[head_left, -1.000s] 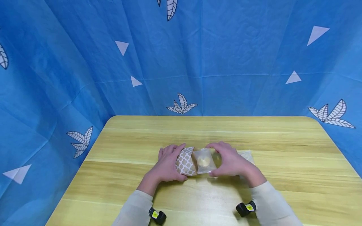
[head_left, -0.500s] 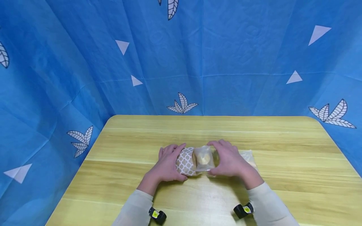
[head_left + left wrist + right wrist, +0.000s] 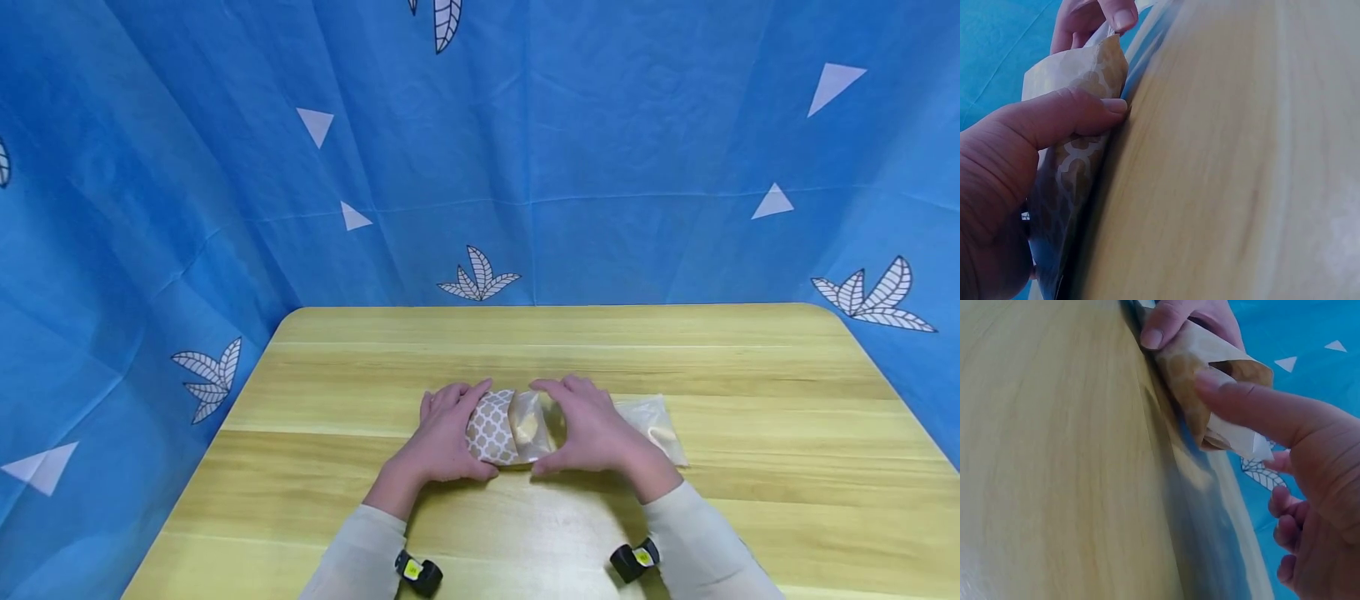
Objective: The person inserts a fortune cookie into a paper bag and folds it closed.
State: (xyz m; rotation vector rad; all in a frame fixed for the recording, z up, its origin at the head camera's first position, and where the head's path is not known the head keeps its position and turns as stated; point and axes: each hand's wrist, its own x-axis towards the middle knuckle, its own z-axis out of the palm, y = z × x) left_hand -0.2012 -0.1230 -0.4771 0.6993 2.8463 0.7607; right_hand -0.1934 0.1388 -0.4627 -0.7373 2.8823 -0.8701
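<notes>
My left hand [image 3: 442, 442] grips a tan paper bag [image 3: 491, 429] with a white lattice pattern, its mouth toward the right. In the left wrist view the thumb lies along the bag's near side [image 3: 1075, 165]. My right hand [image 3: 592, 429] holds a small translucent packet [image 3: 531, 425] with a pale, roundish piece in it, thumb and fingers at its two ends. The packet's left part is hidden inside the bag's mouth. From the right wrist, the packet [image 3: 1244, 440] sticks out of the gaping paper opening [image 3: 1254, 370], the thumb overlapping the bag's edge.
A second clear packet [image 3: 656, 429] with something pale in it lies just right of the right hand, partly behind the wrist. The wooden table [image 3: 360, 367] runs back to a blue patterned curtain [image 3: 637, 167]. Each sleeve carries a small black camera [image 3: 633, 560].
My right hand has moved left with the packet, whose left part has gone into the bag's mouth. More of the second packet shows. The left hand stays on the bag.
</notes>
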